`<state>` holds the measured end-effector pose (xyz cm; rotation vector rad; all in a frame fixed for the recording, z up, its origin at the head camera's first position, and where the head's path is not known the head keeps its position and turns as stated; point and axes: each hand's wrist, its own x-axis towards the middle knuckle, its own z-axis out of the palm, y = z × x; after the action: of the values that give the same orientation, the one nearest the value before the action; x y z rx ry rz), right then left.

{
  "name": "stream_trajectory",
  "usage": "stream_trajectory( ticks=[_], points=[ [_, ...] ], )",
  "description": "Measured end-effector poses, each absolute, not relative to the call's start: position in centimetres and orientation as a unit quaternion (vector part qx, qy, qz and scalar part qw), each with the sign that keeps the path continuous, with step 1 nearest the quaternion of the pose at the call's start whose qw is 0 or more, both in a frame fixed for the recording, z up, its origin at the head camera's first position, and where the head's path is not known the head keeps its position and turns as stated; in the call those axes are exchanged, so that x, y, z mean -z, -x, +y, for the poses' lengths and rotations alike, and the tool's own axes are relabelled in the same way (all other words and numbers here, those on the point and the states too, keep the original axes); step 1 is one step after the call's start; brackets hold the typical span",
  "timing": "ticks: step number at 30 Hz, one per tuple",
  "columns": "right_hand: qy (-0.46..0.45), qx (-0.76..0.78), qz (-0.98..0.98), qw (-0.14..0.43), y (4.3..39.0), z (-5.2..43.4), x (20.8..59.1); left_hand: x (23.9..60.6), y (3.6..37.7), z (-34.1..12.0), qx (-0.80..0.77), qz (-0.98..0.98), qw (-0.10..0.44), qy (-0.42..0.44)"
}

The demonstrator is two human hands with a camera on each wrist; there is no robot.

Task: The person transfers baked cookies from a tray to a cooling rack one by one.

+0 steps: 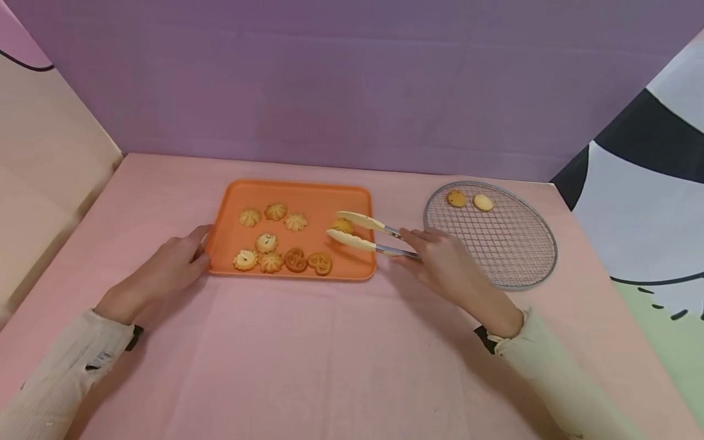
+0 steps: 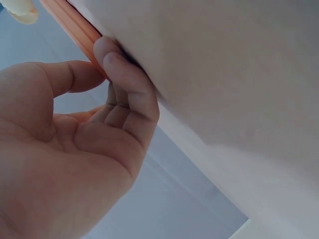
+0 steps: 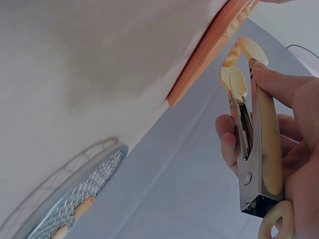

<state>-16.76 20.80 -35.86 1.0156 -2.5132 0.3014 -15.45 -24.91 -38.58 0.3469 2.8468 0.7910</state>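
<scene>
An orange tray (image 1: 308, 195) holds several cookies: swirled ones (image 1: 276, 211) at the upper left, round ones (image 1: 245, 260) below them, and two pretzel-shaped ones (image 1: 320, 263) near the front rim. My left hand (image 1: 173, 264) pinches the tray's left edge between thumb and curled fingers, seen close in the left wrist view. With my right hand (image 1: 440, 260) I grip metal tongs (image 3: 254, 144) that have cream-coloured scalloped tips. Those tips reach over the tray's right part, either side of a yellow cookie (image 1: 343, 226), which shows between them in the right wrist view too.
To the right lies a round wire mesh rack (image 1: 511, 238) with a grey rim. Two cookies sit near its back edge, a brown speckled one (image 1: 456, 198) and a pale oval one (image 1: 483, 203). A purple wall (image 1: 352, 91) rises behind the pink tabletop (image 1: 330, 354).
</scene>
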Motion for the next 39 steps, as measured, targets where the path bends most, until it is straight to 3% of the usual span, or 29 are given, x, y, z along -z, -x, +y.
stream_trajectory(
  ticks=[13,30,39],
  points=[
    [-0.327,-0.121,-0.914,0.207,16.0,23.1,35.6,38.8,15.6,-25.7,-0.322,0.932,0.095,-0.134],
    [-0.306,-0.133,-0.905,0.263,15.0,27.8,34.6,38.7,15.7,-26.2,-0.343,0.925,0.091,-0.138],
    [-0.267,-0.125,-0.922,0.25,14.3,30.1,34.0,38.6,15.8,-26.1,-0.347,0.922,0.094,-0.143]
  ],
)
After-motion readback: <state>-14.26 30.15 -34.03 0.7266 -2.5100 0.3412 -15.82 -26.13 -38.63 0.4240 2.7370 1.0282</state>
